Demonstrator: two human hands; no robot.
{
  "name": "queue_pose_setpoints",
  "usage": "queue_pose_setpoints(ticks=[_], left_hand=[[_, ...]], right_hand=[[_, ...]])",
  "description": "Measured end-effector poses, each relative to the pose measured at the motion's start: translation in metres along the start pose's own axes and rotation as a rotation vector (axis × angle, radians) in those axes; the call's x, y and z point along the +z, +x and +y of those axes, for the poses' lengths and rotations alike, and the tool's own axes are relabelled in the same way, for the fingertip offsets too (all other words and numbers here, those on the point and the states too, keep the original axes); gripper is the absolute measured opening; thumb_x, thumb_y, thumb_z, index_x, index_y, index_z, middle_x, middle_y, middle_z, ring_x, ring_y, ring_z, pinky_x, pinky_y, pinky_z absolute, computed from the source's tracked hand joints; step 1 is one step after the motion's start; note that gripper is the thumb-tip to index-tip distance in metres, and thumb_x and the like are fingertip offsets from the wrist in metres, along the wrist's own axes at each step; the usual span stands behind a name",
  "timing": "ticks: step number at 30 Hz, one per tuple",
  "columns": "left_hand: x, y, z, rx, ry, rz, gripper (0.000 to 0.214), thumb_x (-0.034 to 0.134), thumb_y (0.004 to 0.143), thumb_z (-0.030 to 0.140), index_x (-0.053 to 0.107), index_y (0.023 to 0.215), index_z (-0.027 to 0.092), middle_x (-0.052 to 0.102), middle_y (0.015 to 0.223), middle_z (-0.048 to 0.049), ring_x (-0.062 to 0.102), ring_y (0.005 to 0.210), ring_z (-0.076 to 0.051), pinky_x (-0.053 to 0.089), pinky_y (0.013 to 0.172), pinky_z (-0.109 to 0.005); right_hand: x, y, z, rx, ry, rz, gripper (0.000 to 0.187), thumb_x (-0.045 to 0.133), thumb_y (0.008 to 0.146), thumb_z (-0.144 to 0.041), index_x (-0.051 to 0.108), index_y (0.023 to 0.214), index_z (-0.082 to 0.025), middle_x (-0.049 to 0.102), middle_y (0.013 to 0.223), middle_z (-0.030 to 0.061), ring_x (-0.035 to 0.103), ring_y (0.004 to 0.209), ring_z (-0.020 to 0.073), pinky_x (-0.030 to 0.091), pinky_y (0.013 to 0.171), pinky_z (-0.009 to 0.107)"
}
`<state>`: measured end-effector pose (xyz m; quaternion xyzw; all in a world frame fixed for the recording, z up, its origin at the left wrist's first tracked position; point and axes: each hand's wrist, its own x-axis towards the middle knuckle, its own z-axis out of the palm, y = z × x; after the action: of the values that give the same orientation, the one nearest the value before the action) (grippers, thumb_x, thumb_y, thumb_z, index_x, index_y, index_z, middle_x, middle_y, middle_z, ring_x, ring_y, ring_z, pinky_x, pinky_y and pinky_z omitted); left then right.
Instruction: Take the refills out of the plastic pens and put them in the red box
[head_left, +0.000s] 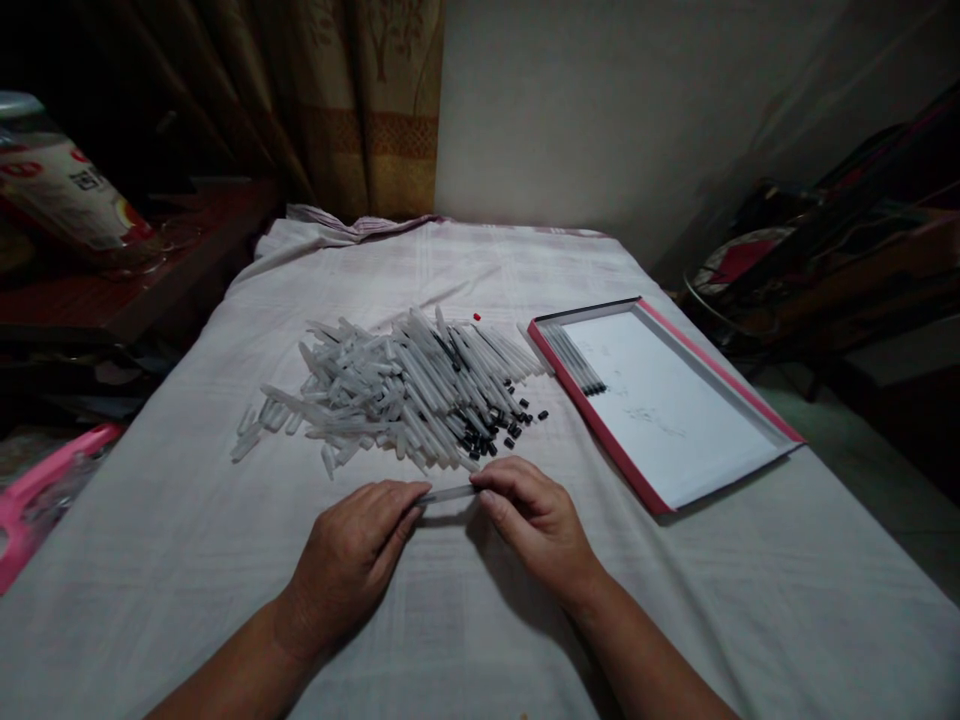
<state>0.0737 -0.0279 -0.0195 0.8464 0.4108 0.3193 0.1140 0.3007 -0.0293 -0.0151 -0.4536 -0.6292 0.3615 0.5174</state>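
A translucent pen barrel (448, 494) is stretched level between my two hands, just in front of a heap of pen parts. My left hand (352, 545) pinches its left end between thumb and fingers. The right end is in the closed fingertips of my right hand (541, 525), which hide that end. Behind them lies the heap of clear pen barrels and caps (360, 375), with small black plugs (480, 435) at its right front side. To the right, a shallow red-edged box lid (720, 470) holds several pens (576, 360) with black ends, lined up along its left wall.
A pale checked cloth (225, 560) covers the table. A tiny red piece (477, 317) lies behind the heap. At left are a dark wooden cabinet (217, 260) with a labelled jar (67, 190), and a pink plastic handle (45, 480). Curtain and wall stand at the back.
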Motion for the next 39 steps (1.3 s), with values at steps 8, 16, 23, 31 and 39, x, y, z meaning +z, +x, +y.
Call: queue_pose_setpoints(ticks=[8,16,23,31,39], left_hand=[[0.000,0.001,-0.001,0.092,-0.006,0.022,0.020,0.054,0.098,0.021,0.065,0.116,0.019,0.076,0.095,-0.0055,0.073,0.085,-0.016,0.059,0.077,-0.026],[0.001,0.002,0.000,0.075,0.000,0.020,0.019,0.052,0.099,0.022,0.065,0.113,0.018,0.076,0.094,-0.0054,0.073,0.084,-0.016,0.059,0.077,-0.027],[0.001,0.002,0.000,0.070,-0.013,0.030,0.019,0.053,0.099,0.021,0.065,0.114,0.019,0.076,0.095,-0.0051,0.073,0.084,-0.015,0.058,0.077,-0.026],[0.002,0.001,0.000,0.050,-0.009,0.033,0.019,0.054,0.098,0.021,0.066,0.112,0.018,0.076,0.095,-0.0053,0.073,0.085,-0.015,0.059,0.078,-0.026],[0.003,0.000,-0.001,0.032,-0.020,0.032,0.020,0.055,0.097,0.021,0.066,0.114,0.019,0.076,0.097,-0.0054,0.073,0.088,-0.016,0.059,0.081,-0.027]], right_hand=[[-0.003,-0.001,0.004,-0.059,-0.259,-0.065,0.025,0.057,0.093,-0.022,0.069,0.070,-0.019,0.065,0.063,0.0016,0.062,0.059,0.0132,0.048,0.058,0.023],[-0.006,-0.005,0.006,0.137,-0.150,-0.138,0.018,0.057,0.089,-0.027,0.065,0.102,-0.018,0.066,0.071,0.0013,0.059,0.058,0.0136,0.046,0.054,0.023],[-0.007,-0.002,0.007,0.116,-0.224,-0.132,0.019,0.054,0.090,-0.028,0.066,0.078,-0.019,0.067,0.069,0.0017,0.061,0.063,0.0142,0.047,0.061,0.024],[-0.008,-0.005,0.007,0.132,-0.192,-0.195,0.014,0.054,0.090,-0.027,0.065,0.089,-0.018,0.064,0.068,0.0002,0.059,0.061,0.0132,0.047,0.060,0.024],[-0.009,-0.005,0.012,0.152,-0.196,-0.207,0.017,0.056,0.089,-0.027,0.065,0.101,-0.018,0.063,0.070,-0.0001,0.060,0.063,0.0140,0.047,0.060,0.024]])
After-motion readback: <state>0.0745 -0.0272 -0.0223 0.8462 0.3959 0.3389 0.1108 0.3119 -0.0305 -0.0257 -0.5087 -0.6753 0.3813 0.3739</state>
